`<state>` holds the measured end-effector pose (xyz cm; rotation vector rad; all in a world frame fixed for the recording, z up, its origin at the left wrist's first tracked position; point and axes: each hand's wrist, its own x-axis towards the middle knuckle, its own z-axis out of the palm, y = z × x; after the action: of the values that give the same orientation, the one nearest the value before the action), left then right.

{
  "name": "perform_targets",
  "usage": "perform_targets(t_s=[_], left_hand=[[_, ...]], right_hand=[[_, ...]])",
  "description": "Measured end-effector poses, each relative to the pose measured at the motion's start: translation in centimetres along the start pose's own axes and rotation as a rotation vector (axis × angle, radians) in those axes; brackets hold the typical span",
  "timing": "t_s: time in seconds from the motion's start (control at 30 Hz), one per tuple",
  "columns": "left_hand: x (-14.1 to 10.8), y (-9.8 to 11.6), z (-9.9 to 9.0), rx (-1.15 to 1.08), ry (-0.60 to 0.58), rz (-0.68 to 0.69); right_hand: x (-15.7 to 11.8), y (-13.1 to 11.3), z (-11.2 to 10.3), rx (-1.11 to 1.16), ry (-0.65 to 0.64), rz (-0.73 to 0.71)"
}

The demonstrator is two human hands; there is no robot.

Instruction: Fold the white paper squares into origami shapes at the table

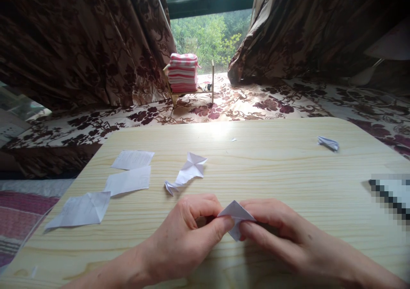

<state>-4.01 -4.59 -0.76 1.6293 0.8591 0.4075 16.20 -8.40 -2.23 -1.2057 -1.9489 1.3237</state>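
Note:
Between my two hands is a small folded piece of white paper (235, 211), its pointed top facing away from me. My left hand (195, 231) pinches its left side, thumb on the near face and fingers curled behind. My right hand (282, 227) grips the right corner between thumb and fingers. The paper's lower tip shows between the two thumbs. Just beyond my left hand lies a creased, partly folded white paper (192, 168) with a small twisted end (171, 188).
Several flat paper pieces, among them a creased sheet (83, 209), lie on the wooden table (272, 161) at left. A folded paper (328, 144) and a pixelated object (392, 193) are at right. Behind, a small rack (213, 82) holds folded pink-and-white cloths (183, 72).

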Motion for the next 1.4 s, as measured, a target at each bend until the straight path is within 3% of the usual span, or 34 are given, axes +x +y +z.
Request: perform_targets(t_s=[0.23,0.4,0.57,0.67,0.87,1.07,1.2,1.4], left_hand=[[0.03,-0.07,-0.17,0.020,-0.086,-0.012],[0.08,-0.15,0.19,0.017,0.041,-0.054],[0.08,-0.19,-0.10,-0.028,-0.029,-0.027],[0.11,-0.11,-0.07,-0.075,-0.007,-0.044],[-0.04,0.16,0.26,0.030,-0.023,-0.024],[-0.18,-0.15,-0.18,-0.041,-0.046,-0.140],[-0.15,0.06,-0.45,-0.026,-0.102,-0.094],[-0.09,0.15,0.18,0.018,-0.057,-0.036]], right_hand=[[-0.07,0.25,-0.43,-0.050,-0.025,0.044],[-0.07,0.17,-0.30,-0.062,-0.044,0.054],[-0.18,0.37,-0.37,-0.035,-0.042,0.062],[-0.12,0.32,-0.37,-0.035,-0.026,0.090],[-0.20,0.33,-0.11,-0.047,-0.063,0.051],[-0.35,0.42,-0.44,-0.032,-0.065,0.024],[-0.30,0.43,-0.55,-0.043,-0.049,-0.010],[-0.11,-0.44,0.15,-0.031,-0.085,-0.023]])
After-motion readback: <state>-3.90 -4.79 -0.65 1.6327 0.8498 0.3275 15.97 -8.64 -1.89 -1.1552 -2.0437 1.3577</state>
